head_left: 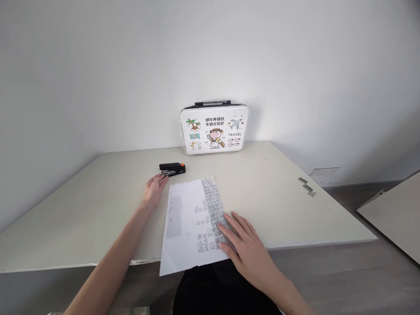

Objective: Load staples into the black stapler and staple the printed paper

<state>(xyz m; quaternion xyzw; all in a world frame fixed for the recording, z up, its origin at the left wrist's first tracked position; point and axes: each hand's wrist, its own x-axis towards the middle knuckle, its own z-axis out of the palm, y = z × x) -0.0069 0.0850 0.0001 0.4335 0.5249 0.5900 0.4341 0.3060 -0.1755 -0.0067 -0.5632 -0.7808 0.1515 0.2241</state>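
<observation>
A black stapler (173,167) with an orange patch at its back end sits on the table, its silver front part pointing left. My left hand (155,189) is closed at that front end, with the fingertips against it; the thumb is partly hidden. Printed sheets of paper (188,223) lie to the right of my left arm, and their near edge sticks out past the table edge. Down the right side of the paper runs a grey patterned band. My right hand (247,249) rests on this band with its fingers spread, pressing on the sheets.
Upright against the wall at the back stands a white case (215,131) with cartoon prints and a black handle. Several small strips of staples (307,187) lie on the right of the white table (278,197). A wall plate (324,171) and another board (397,210) are farther right.
</observation>
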